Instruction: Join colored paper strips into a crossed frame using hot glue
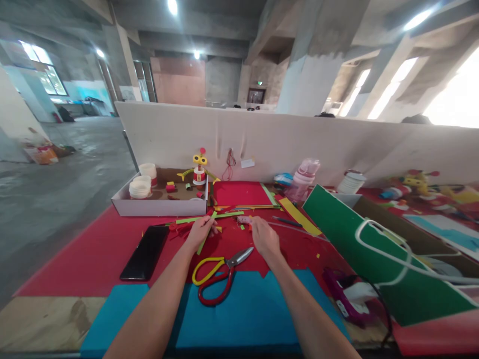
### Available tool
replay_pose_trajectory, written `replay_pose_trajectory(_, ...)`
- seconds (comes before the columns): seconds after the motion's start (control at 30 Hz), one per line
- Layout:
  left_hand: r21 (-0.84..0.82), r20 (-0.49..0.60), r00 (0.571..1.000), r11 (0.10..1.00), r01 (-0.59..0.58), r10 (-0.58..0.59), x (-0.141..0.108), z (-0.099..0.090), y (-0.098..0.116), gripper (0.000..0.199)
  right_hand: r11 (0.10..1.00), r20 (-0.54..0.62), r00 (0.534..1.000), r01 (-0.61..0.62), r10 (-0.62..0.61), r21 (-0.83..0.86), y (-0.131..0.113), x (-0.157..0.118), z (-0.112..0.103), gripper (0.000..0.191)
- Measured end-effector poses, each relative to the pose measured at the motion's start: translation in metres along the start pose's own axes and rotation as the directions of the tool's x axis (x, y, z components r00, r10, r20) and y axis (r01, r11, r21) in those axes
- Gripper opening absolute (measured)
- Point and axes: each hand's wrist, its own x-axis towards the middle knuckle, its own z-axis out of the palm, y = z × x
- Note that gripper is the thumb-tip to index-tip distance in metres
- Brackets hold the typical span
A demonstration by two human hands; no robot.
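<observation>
My left hand point(202, 232) pinches a light green paper strip point(204, 243), which slants down towards the table. Another long green strip point(187, 220) lies crosswise behind it. Scraps of red paper point(180, 229) are beside the fingers. My right hand point(265, 235) is closed around what looks like a small pale glue gun point(245, 219), its tip pointing left; most of its body is hidden by the hand. Scissors point(224, 273) with one yellow and one red handle lie between my forearms, blades pointing up and right. Small green and yellow scraps dot the red sheet.
A phone point(145, 253) lies left. Behind it, a shallow box point(160, 208) holds paper cups and a paper figure point(199, 172). A green-sided box point(359, 254) and a purple power strip point(346, 296) flank the right. Blue sheets point(239, 319) cover the front; a white partition point(179, 134) stands behind.
</observation>
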Motion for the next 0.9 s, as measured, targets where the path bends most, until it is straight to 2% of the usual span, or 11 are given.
replay_pose_trajectory(0.07,-0.052,0.067,0.998,0.998,0.021,-0.018,-0.002,0.0,0.004,0.031,0.967,0.109,0.984,0.11,-0.138,0.23,-0.016,0.005,0.01,0.034)
replay_pose_trajectory(0.13,-0.109,0.121,0.992,0.992,0.06,-0.047,-0.005,0.001,0.006,0.031,0.886,0.202,0.949,0.13,-0.24,0.445,-0.031,0.009,0.023,0.037)
replay_pose_trajectory(0.2,-0.158,0.139,0.986,0.981,0.11,-0.089,-0.007,0.003,0.007,0.032,0.81,0.235,0.949,0.034,-0.21,0.586,-0.039,0.011,0.038,0.034)
replay_pose_trajectory(0.3,-0.202,0.141,0.98,0.966,0.164,-0.137,-0.008,0.006,0.007,0.032,0.687,0.226,0.963,-0.066,-0.145,0.724,-0.037,0.009,0.054,0.028)
replay_pose_trajectory(0.4,-0.214,0.166,0.97,0.954,0.209,-0.175,-0.008,0.008,0.005,0.031,0.592,0.221,0.965,-0.096,-0.143,0.8,-0.026,0.006,0.06,0.026)
replay_pose_trajectory(0.53,-0.197,0.187,0.959,0.949,0.248,-0.212,-0.007,0.011,0.004,0.031,0.541,0.223,0.962,-0.106,-0.156,0.834,-0.016,0.007,0.057,0.023)
replay_pose_trajectory(0.6,-0.198,0.182,0.96,0.949,0.247,-0.212,-0.006,0.011,0.004,0.031,0.55,0.227,0.963,-0.111,-0.147,0.827,-0.014,0.007,0.056,0.024)
replay_pose_trajectory(0.77,-0.177,0.179,0.961,0.953,0.244,-0.213,-0.007,0.012,0.005,0.032,0.648,0.245,0.961,-0.105,-0.13,0.754,-0.017,0.007,0.056,0.026)
replay_pose_trajectory(0.83,-0.169,0.187,0.958,0.954,0.249,-0.217,-0.007,0.012,0.006,0.032,0.711,0.219,0.962,-0.037,-0.166,0.702,-0.018,0.007,0.052,0.027)
replay_pose_trajectory(0.9,-0.173,0.189,0.957,0.952,0.251,-0.218,-0.008,0.012,0.007,0.032,0.79,0.122,0.969,0.098,-0.214,0.606,-0.017,0.01,0.043,0.03)
